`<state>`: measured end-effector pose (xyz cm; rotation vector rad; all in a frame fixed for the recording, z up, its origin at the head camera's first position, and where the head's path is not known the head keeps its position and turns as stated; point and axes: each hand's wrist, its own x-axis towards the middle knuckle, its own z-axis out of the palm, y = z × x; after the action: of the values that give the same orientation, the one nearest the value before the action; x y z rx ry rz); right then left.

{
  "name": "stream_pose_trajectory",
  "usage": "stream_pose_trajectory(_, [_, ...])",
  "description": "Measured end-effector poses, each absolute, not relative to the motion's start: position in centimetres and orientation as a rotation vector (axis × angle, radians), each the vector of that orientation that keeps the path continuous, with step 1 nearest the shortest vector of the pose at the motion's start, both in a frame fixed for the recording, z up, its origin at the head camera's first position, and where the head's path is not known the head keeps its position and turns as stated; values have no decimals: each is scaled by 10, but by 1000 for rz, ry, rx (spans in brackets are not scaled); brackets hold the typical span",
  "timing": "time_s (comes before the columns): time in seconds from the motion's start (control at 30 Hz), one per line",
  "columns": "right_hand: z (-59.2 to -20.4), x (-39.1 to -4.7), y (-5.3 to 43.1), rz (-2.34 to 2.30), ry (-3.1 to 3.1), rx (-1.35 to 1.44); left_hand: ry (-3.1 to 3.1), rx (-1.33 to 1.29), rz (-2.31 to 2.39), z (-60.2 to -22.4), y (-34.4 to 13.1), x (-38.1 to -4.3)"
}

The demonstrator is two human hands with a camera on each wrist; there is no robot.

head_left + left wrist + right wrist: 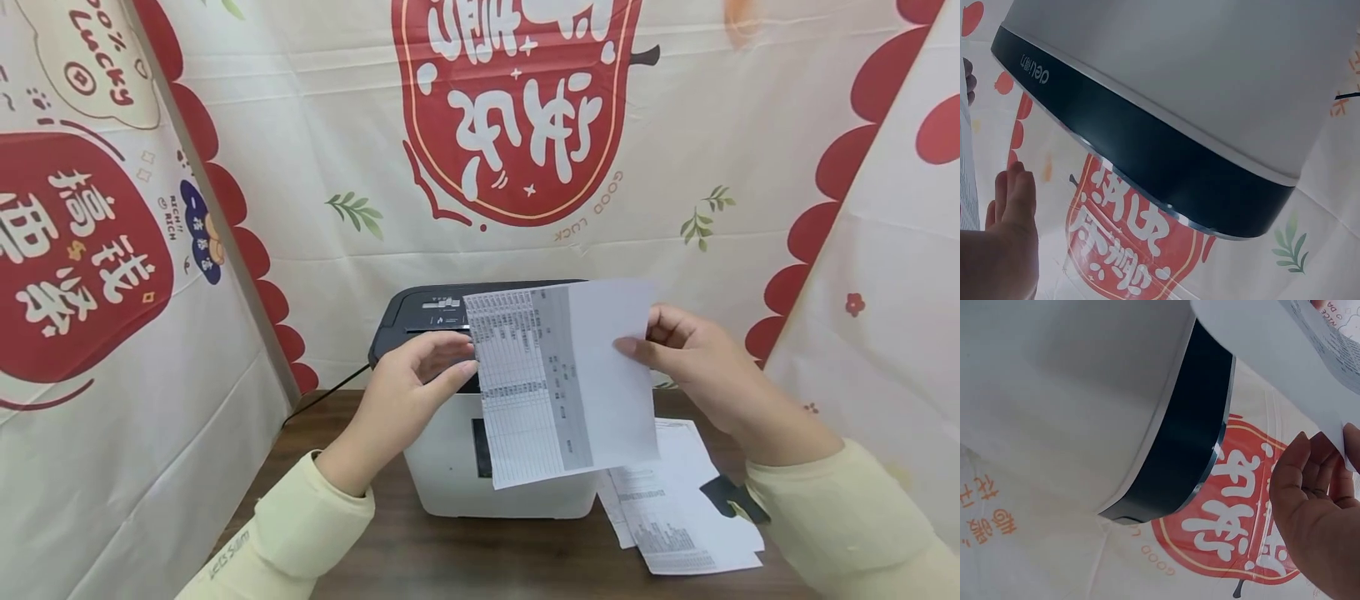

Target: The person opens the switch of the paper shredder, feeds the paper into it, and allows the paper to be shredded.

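My right hand (697, 367) pinches the right edge of a printed sheet of paper (615, 375) between thumb and fingers. The sheet hangs upright in front of a paper shredder (442, 475) with a black top and a pale bin, hiding much of it. By the sheet's left edge is my left hand (408, 392), its thumb and fingers extended with the thumb tip right at the edge. In the left wrist view, that hand (1013, 237) has straight fingers and grips nothing. The right wrist view shows the right hand (1316, 500) holding a corner of the bent sheet.
More printed sheets (675, 517) lie on the brown table (420, 562) right of the shredder, with a dark flat piece (723, 496) on them. A black cord (330, 393) runs left from the shredder. Patterned cloth (300, 208) hangs behind and at both sides.
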<state>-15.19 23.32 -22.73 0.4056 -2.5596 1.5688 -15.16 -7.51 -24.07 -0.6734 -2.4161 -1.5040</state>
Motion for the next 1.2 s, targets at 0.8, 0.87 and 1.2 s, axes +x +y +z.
stream_pose_trajectory(0.8, [-193, -166, 212, 1474, -2591, 546, -2460, -617, -1407, -199, -78, -162])
stream_pose_trajectory(0.87, [-187, -168, 212, 1459, -2580, 564, -2451, -618, -1400, -193, -78, -163])
stream_pose_trajectory(1.2, [-160, -183, 216, 1476, -2516, 572, -2435, -598, -1364, -167, -74, -169])
